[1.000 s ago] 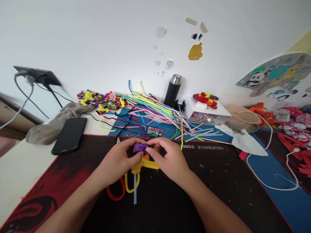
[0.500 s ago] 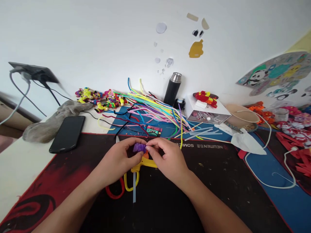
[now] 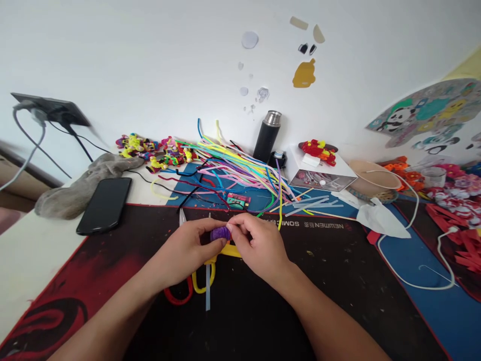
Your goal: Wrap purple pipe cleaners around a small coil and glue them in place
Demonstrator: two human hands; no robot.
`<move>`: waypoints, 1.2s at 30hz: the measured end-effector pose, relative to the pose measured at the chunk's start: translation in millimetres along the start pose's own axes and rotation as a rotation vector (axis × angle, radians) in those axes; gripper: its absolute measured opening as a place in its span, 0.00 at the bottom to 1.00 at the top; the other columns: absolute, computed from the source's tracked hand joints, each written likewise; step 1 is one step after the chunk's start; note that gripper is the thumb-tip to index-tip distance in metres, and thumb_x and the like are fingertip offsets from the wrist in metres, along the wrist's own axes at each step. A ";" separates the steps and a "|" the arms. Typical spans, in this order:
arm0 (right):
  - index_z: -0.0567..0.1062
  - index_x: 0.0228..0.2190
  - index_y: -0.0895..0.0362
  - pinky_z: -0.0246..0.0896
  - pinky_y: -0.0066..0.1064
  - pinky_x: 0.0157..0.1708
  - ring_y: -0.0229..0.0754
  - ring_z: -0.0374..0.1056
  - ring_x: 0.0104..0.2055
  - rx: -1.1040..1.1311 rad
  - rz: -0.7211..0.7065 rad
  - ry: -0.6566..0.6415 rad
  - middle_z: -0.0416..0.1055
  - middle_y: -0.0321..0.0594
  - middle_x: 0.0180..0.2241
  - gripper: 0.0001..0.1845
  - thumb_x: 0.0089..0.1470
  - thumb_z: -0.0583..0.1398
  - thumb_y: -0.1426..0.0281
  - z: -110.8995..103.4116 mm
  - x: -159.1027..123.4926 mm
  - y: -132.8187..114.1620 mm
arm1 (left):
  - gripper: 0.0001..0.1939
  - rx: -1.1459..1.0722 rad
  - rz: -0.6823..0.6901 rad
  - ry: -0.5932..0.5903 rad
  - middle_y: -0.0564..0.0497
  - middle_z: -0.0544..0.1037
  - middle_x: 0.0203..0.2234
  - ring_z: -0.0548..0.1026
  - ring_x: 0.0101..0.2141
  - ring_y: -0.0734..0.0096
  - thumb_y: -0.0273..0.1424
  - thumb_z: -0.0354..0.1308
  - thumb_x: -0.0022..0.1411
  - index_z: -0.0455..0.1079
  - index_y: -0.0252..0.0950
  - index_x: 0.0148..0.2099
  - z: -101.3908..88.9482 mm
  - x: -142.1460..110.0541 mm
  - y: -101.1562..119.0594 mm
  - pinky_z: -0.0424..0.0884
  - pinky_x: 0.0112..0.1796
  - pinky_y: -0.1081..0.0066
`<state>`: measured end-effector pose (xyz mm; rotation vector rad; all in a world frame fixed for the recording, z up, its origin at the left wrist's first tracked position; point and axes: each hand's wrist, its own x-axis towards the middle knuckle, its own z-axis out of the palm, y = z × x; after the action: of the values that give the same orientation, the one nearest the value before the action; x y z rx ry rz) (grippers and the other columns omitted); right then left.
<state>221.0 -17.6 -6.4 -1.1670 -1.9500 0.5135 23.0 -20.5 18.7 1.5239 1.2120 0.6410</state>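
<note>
A small purple coil of pipe cleaner [image 3: 220, 233] sits between my two hands above the black mat. My left hand [image 3: 191, 246] pinches it from the left, thumb below and fingers above. From the right, my right hand [image 3: 257, 240] grips its end between thumb and fingertips. Just under the hands lies a yellow glue gun [image 3: 230, 250], partly hidden, with a clear glue stick [image 3: 208, 293] poking out towards me. Scissors with one red handle [image 3: 179, 296] and one yellow handle lie beside it, their blades half covered by my left hand.
Many coloured pipe cleaners [image 3: 240, 173] are heaped at the back, near a black thermos [image 3: 266, 136]. A phone [image 3: 105, 205] lies at left. Loose glue sticks [image 3: 313, 204], a white drawer box [image 3: 321, 173] and a white cable [image 3: 417, 288] are at right.
The purple coil has turned a little and shifted slightly right between my fingers. My left hand has followed it closer to the right hand, which still grips the end.
</note>
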 end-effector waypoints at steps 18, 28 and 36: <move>0.80 0.35 0.54 0.55 0.28 0.27 0.36 0.63 0.24 0.180 0.116 -0.013 0.65 0.29 0.22 0.09 0.68 0.61 0.67 -4.4 3.8 -4.5 | 0.15 -0.202 0.024 -0.006 0.50 0.79 0.39 0.75 0.38 0.62 0.42 0.65 0.66 0.73 0.39 0.50 2.7 -2.4 -2.0 0.72 0.37 0.66; 0.80 0.34 0.54 0.57 0.28 0.27 0.36 0.62 0.23 0.222 0.167 0.005 0.66 0.29 0.22 0.10 0.67 0.61 0.66 -4.2 4.2 -5.4 | 0.18 -0.155 0.045 0.043 0.53 0.73 0.32 0.68 0.31 0.67 0.48 0.64 0.69 0.74 0.38 0.47 3.5 -2.6 -3.9 0.66 0.31 0.70; 0.80 0.34 0.54 0.57 0.28 0.27 0.36 0.62 0.23 0.177 0.142 -0.005 0.66 0.30 0.21 0.10 0.67 0.61 0.66 -3.5 3.6 -6.9 | 0.14 -0.122 0.033 0.041 0.52 0.78 0.34 0.72 0.33 0.65 0.41 0.65 0.65 0.76 0.39 0.48 2.2 -1.1 -0.9 0.69 0.33 0.70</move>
<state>219.0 -18.1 1.9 -1.1958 -1.7930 0.7489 24.2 -22.4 17.3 1.4378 1.1595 0.7580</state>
